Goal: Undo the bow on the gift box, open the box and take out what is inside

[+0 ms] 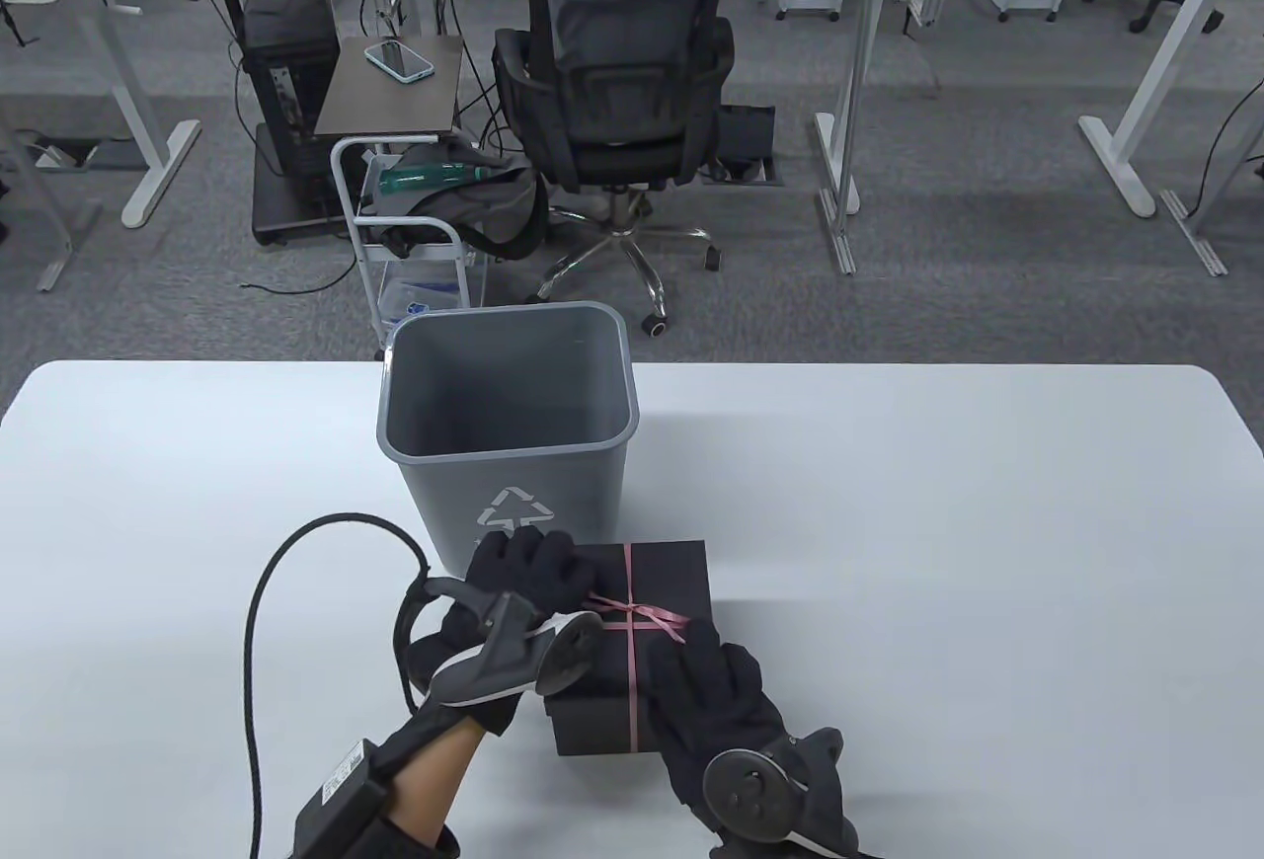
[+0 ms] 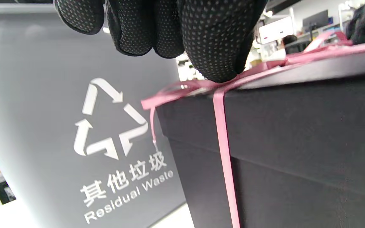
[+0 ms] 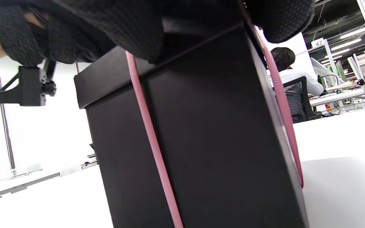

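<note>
While the black gift box (image 1: 632, 647) sits near the front edge of the table (image 1: 938, 553), just at 6 o'clock from the grey waste bin (image 1: 506, 425) and close against its front, the bow (image 1: 644, 615) lies on the lid about midway across, with the pink ribbon (image 1: 630, 691) crossing there, one band running 12 to 6 o'clock and the other 9 to 3. Both hands are on the lid and roughly equally close to the knot: the left hand (image 1: 518, 592) lies at 9 to 10 o'clock from it, the right hand (image 1: 721, 701) at 4 to 5 o'clock. In the left wrist view, the left fingertips (image 2: 214, 47) come down on the ribbon at the lid's edge, where a loose tail hangs over the side; they press or perhaps pinch it, and I cannot tell which. The right hand's fingers rest fairly straight on the lid, tips just beside the bow; whether they hold a strand is hidden. The bow looks still tied, so I judge the coming pull should run outward along a free tail, away from the knot.
</note>
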`<action>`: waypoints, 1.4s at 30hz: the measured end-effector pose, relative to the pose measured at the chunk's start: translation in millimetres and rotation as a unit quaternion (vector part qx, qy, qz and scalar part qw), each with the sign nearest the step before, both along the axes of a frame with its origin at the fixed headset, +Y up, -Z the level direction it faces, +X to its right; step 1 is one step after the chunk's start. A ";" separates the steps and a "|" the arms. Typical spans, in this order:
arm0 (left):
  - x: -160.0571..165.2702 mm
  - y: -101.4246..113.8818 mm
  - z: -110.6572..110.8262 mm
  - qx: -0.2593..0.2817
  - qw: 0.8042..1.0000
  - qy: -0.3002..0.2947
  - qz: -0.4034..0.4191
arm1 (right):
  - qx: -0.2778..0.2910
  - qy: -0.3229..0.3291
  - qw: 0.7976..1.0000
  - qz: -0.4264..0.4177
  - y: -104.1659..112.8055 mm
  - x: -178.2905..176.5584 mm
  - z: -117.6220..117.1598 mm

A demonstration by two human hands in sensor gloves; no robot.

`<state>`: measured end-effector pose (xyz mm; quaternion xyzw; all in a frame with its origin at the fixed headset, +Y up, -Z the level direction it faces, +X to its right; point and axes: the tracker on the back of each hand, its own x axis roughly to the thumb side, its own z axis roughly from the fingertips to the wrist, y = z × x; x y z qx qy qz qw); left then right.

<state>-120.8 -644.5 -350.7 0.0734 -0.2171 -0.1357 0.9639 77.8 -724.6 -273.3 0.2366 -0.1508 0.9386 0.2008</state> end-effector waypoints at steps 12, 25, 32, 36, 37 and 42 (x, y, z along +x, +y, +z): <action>0.9 -21.4 3.8 0.083 0.994 -0.053 -0.046 | -0.021 -0.005 0.999 -0.025 -2.8 1.3 -0.9; -26.4 5.1 17.1 0.083 0.996 -0.030 0.012 | -0.030 -0.013 0.999 -0.040 -5.6 0.8 -0.5; -64.3 29.5 33.3 0.091 0.995 0.013 0.050 | -0.029 -0.015 0.999 -0.038 -7.9 0.5 -1.0; -93.7 47.9 44.4 0.113 0.988 0.046 0.094 | -0.027 -0.016 0.999 -0.037 -8.2 0.1 -1.0; -100.0 51.8 46.7 0.114 0.986 0.054 0.110 | -0.027 -0.016 0.999 -0.037 -8.3 0.1 -1.1; -139.8 66.2 58.6 0.148 0.961 0.090 0.216 | -0.026 -0.016 0.999 -0.037 -8.6 -0.5 -1.1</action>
